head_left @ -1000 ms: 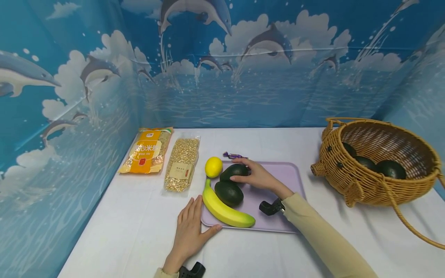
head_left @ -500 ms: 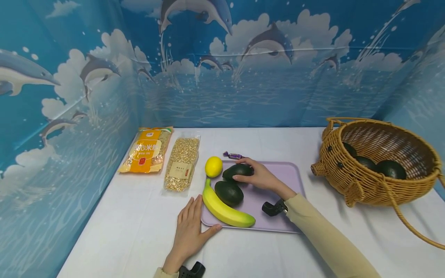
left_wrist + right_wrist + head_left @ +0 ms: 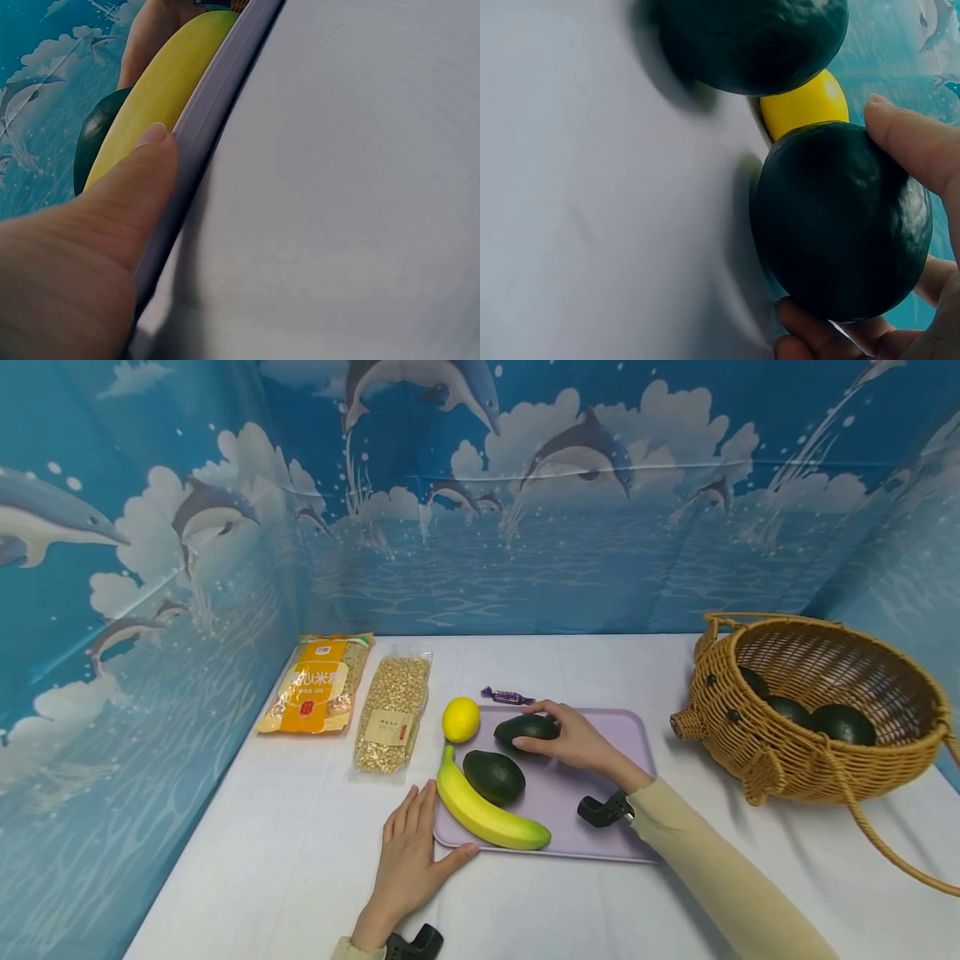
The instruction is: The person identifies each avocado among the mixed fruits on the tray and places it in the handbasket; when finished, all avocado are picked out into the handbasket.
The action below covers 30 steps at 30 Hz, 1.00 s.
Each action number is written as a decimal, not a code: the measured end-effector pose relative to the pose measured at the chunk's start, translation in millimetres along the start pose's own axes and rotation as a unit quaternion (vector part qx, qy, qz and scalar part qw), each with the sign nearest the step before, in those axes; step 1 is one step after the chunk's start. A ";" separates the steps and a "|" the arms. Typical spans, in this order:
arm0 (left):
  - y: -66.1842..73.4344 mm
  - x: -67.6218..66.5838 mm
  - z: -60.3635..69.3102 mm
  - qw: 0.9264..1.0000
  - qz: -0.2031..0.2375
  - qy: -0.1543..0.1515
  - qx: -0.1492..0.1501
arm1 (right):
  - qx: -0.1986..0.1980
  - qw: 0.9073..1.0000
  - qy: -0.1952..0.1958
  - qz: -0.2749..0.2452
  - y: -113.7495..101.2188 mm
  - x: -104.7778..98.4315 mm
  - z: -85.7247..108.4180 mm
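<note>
The right hand (image 3: pixel 573 739) grips a dark green avocado (image 3: pixel 522 730) over the upper part of the lilac tray (image 3: pixel 607 727); in the right wrist view thumb and fingers curl round that avocado (image 3: pixel 840 225). A second avocado (image 3: pixel 494 777) lies on the tray, just above a yellow banana (image 3: pixel 487 814). A lemon (image 3: pixel 461 720) sits in the tray's upper left corner. With fingers straight, the left hand (image 3: pixel 408 856) rests at the tray's lower left corner. In the left wrist view its thumb (image 3: pixel 142 180) touches the tray rim (image 3: pixel 217 90) beside the banana (image 3: pixel 169 82).
A pig-shaped wicker basket (image 3: pixel 795 777) with several avocados (image 3: pixel 843 724) stands at the right. Two bags, one orange (image 3: pixel 315 685) and one of pale grains (image 3: pixel 393 714), lie at the left. A purple-wrapped candy (image 3: pixel 507 697) lies behind the tray. A dolphin-print curtain (image 3: pixel 480 568) hangs behind the table.
The right hand and its avocado have moved to the right, away from the lemon and from the other avocado. The left hand has stayed in place.
</note>
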<state>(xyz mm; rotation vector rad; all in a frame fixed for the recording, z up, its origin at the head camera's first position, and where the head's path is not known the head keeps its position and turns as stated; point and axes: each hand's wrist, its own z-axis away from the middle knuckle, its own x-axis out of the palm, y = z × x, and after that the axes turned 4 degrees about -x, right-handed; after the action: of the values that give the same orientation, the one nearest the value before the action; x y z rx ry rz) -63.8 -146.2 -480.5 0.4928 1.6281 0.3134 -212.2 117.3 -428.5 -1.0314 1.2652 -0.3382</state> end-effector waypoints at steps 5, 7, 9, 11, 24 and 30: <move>-0.1 -0.4 0.5 1.000 0.001 0.000 -0.001 | 0.001 1.000 0.014 0.008 5.3 -2.6 3.2; 0.2 -0.7 0.4 1.000 0.001 -0.001 -0.001 | 0.001 1.000 0.019 0.012 7.4 -3.7 4.5; 0.5 -1.0 0.3 1.000 0.001 -0.001 -0.001 | 0.001 1.000 0.023 0.016 9.1 -4.8 6.2; 0.7 -1.1 0.1 1.000 0.001 -0.001 0.000 | 0.001 1.000 0.024 0.019 9.9 -6.1 8.2; -0.6 0.3 0.4 1.000 0.002 0.002 0.004 | -0.015 0.998 0.043 0.034 9.1 -13.5 27.2; 0.2 -0.5 0.4 1.000 0.005 0.003 0.005 | -0.025 0.996 0.075 0.040 2.9 -23.2 34.9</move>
<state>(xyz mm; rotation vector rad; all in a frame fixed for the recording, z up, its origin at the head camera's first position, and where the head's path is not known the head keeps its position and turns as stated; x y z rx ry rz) -63.3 -146.3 -480.1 0.5072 1.6343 0.3143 -189.4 151.1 -418.3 -1.0085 1.4533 -0.3289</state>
